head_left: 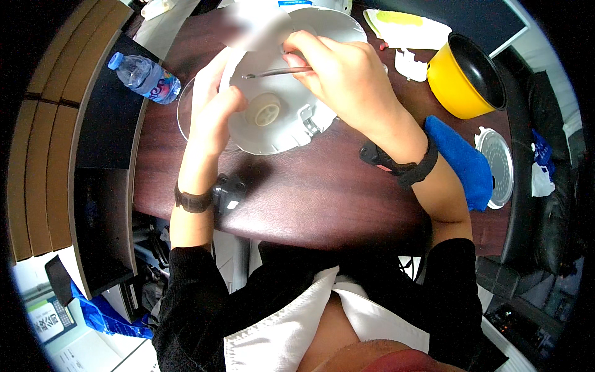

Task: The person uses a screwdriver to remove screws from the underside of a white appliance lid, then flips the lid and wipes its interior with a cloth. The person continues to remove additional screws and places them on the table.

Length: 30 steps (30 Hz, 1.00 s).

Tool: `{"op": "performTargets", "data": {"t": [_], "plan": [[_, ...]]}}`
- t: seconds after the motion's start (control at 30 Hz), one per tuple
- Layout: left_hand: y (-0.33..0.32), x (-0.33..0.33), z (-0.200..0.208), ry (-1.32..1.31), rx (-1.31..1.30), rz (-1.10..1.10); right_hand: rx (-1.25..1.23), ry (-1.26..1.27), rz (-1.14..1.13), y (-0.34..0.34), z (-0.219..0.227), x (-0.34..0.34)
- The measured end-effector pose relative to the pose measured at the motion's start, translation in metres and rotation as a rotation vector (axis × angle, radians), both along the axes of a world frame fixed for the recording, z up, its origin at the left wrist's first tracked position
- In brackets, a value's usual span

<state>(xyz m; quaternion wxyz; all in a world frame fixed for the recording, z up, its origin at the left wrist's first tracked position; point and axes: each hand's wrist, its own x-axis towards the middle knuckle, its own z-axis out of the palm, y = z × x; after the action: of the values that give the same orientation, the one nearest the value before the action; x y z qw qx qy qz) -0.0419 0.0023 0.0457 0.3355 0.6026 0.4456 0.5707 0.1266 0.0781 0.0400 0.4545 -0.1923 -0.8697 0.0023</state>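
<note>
A round white plastic appliance lid (282, 127) lies underside up on the dark wooden table (297, 198), with a small hub at its middle. My left hand (214, 102) grips the lid's left edge and holds it steady. My right hand (338, 71) is closed on a thin metal screwdriver (276, 72), whose tip points left onto the lid's inner face near my left thumb. Both wrists carry black bands with small devices.
A plastic water bottle (145, 77) lies at the table's left edge. A yellow pot with a black inside (466, 77) stands at the right, beside a blue cloth (465, 161) and a round perforated metal plate (499, 164). White wrapping (409, 28) lies at the back.
</note>
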Motion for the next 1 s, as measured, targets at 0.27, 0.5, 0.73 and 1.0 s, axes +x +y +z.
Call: {"op": "performTargets", "data": {"t": [0.27, 0.5, 0.73, 1.0], "plan": [[-0.001, -0.003, 0.004, -0.145, -0.103, -0.002, -0.063, -0.046, 0.035, 0.002, 0.010, 0.015], [-0.001, -0.009, -0.001, -0.426, -0.330, -0.089, -0.335, -0.125, -0.173, 0.015, 0.031, 0.071], [0.012, -0.010, -0.016, -0.467, -0.404, -0.282, -0.620, -0.437, -0.419, 0.056, -0.015, 0.127], [0.017, -0.009, -0.023, -0.409, -0.471, -0.282, -0.748, -0.235, -0.285, 0.043, -0.033, 0.118]]}}
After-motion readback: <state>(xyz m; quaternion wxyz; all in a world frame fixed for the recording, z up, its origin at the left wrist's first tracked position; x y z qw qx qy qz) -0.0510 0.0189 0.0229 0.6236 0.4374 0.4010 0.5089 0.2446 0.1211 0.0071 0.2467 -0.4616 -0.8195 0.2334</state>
